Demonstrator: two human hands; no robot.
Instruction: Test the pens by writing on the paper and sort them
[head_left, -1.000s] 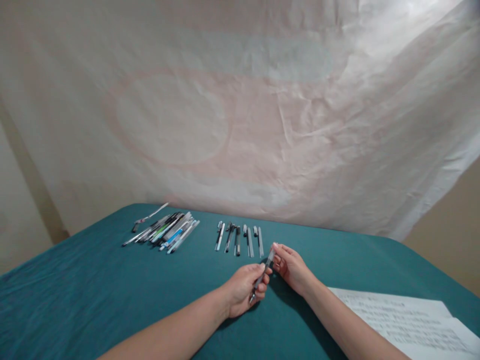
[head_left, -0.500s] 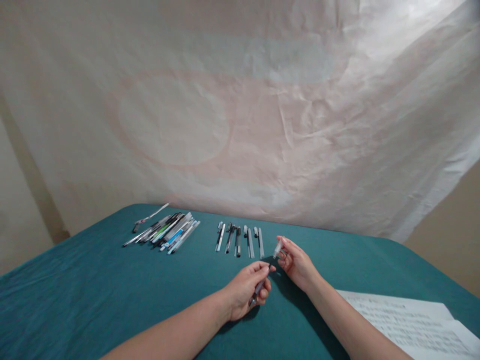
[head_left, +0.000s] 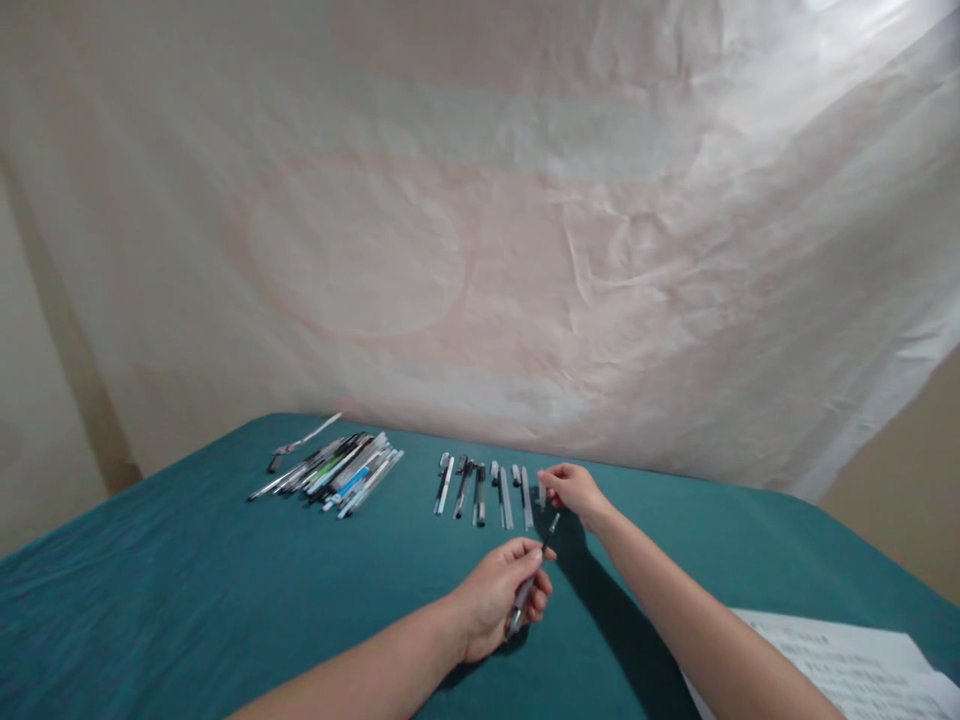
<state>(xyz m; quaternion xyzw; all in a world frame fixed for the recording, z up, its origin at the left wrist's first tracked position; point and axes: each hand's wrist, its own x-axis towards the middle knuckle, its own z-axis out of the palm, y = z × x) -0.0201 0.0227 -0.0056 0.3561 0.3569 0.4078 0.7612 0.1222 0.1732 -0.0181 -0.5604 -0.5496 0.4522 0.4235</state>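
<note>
My left hand [head_left: 501, 598] is closed around a dark uncapped pen [head_left: 532, 580], tip pointing up and away, above the teal tablecloth [head_left: 187, 600]. My right hand [head_left: 570, 488] is stretched forward to the right end of a short row of pens [head_left: 484, 490], its fingers pinched on a small clear pen cap [head_left: 541, 493] held just over the cloth. A larger heap of pens [head_left: 337, 465] lies to the left of the row.
A printed sheet of paper [head_left: 840, 665] lies at the near right edge of the table. A creased pale cloth backdrop [head_left: 480, 230] hangs right behind the table's far edge.
My right hand pulled the cap off the pen and carried it forward to the row of pens. My left hand stayed put with the pen body.
</note>
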